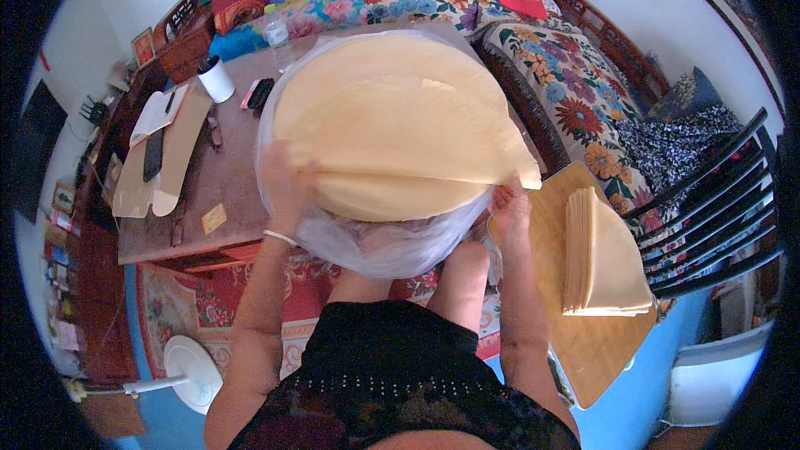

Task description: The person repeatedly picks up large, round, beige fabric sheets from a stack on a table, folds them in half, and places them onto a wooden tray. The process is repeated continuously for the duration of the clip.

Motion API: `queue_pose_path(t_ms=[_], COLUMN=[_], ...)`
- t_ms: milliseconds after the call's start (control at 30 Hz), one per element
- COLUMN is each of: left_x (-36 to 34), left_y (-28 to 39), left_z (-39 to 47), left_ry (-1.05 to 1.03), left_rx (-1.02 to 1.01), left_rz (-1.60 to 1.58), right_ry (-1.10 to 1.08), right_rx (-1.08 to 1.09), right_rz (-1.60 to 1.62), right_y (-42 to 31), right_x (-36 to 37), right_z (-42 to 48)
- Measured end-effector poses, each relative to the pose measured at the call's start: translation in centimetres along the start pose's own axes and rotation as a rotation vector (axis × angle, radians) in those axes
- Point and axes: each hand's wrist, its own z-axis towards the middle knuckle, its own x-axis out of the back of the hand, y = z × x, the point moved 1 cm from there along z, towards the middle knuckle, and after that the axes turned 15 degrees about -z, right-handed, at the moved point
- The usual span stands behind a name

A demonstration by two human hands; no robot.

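A large stack of thin round tan sheets point(387, 200), perhaps flatbreads, lies on clear plastic film point(387, 256) on the low table. The top sheet point(400, 131) is partly folded over, its straight crease running across the stack near me. At the right end of that crease, my right hand point(512, 203) pinches the sheet's pointed corner. My left hand point(290, 181), blurred, is at the left end of the crease; whether its fingers grip the sheet cannot be told. A pile of sheets folded into wedges point(609, 256) rests on a wooden board point(581, 362) to my right.
The brown table point(240, 200) also bears a white cup point(216, 80), a plastic bottle point(275, 28), an open notebook point(159, 115) and eyeglasses point(215, 131). A black slatted chair point(712, 212) stands at right, a white round-based stand point(190, 375) at lower left. A flowered sofa point(562, 81) lies beyond.
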Motion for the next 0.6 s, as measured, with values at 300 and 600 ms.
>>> queue_pose_path(t_ms=[300, 600], left_x=[-4.2, -5.1], left_y=[17.7, 19.3], left_z=[-4.0, -8.1], left_ry=[-0.763, -0.665], left_rx=[-0.221, -0.291], left_rz=[-0.09, -0.445], right_ry=[0.222, 0.013], right_rx=[0.496, 1.838], right_rz=[-0.197, -1.7], right_y=[-3.4, -2.5], right_x=[-1.8, -18.6], right_z=[0.5, -9.0])
